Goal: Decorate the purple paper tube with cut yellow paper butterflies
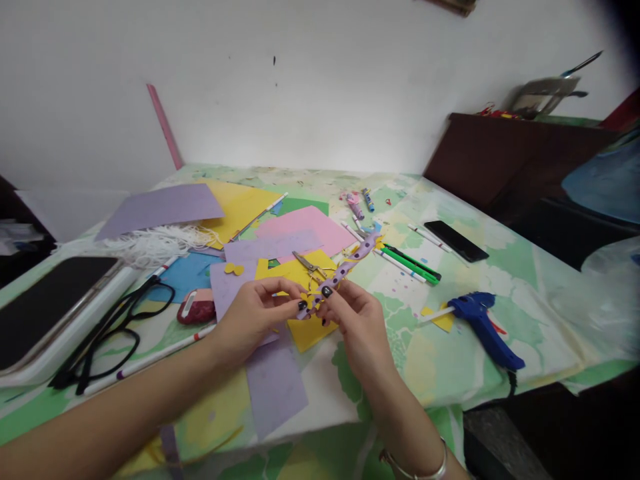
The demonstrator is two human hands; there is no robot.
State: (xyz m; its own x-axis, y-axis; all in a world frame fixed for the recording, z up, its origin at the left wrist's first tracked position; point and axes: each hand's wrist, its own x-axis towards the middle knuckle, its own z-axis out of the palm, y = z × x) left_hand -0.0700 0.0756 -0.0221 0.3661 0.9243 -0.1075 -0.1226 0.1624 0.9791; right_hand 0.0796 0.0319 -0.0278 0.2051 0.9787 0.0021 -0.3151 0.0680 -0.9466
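A purple strip with dark dots (342, 272) is held up between my two hands, slanting up to the right, with small yellow pieces on it. My left hand (265, 307) pinches a yellow piece at the strip's lower left end. Thumb and fingers of my right hand (356, 320) grip the strip's lower part from the right. Scissors (307, 263) lie just behind the strip on yellow paper (307, 333). A yellow bow-shaped cutout (234, 269) rests on purple paper (275, 387) to the left.
A blue glue gun (483, 327) and black phone (456, 241) lie at the right. Green cutters (410, 262) and white markers (400, 265) are beyond my right hand. Black glasses (113, 333), a tablet-like device (55, 307) and white string (163, 245) lie left.
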